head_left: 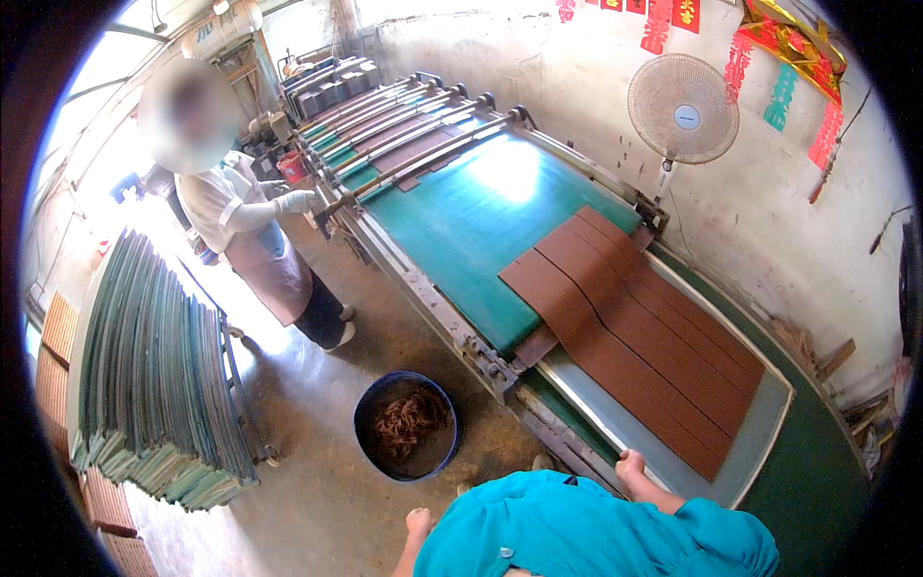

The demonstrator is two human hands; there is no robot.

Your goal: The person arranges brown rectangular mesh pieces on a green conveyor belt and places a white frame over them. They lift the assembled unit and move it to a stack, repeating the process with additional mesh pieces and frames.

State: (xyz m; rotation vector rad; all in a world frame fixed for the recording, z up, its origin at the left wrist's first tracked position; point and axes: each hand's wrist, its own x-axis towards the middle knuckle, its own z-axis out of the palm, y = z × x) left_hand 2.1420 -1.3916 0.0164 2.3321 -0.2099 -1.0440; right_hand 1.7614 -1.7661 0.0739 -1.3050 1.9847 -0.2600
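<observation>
My right hand (632,465) is closed at the near long edge of a pale grey framed board (764,452). A brown, finely textured sheet (663,356), cut lengthwise into several strips, lies mostly on that board. Its far end still rests on the green conveyor belt (452,245), and the sheet bends down where belt meets board. Low at my left side, my left hand (419,523) is closed in a loose fist above the floor, touching nothing that shows. Just beyond it stands a round dark tub (361,438) with brown shreds (411,423) in it.
Metal rollers (437,154) cross the belt further back. A co-worker (255,231) in gloves and apron stands left of the machine. At far left, many green-edged boards (154,375) stand stacked upright. A fan (683,111) stands by the right wall.
</observation>
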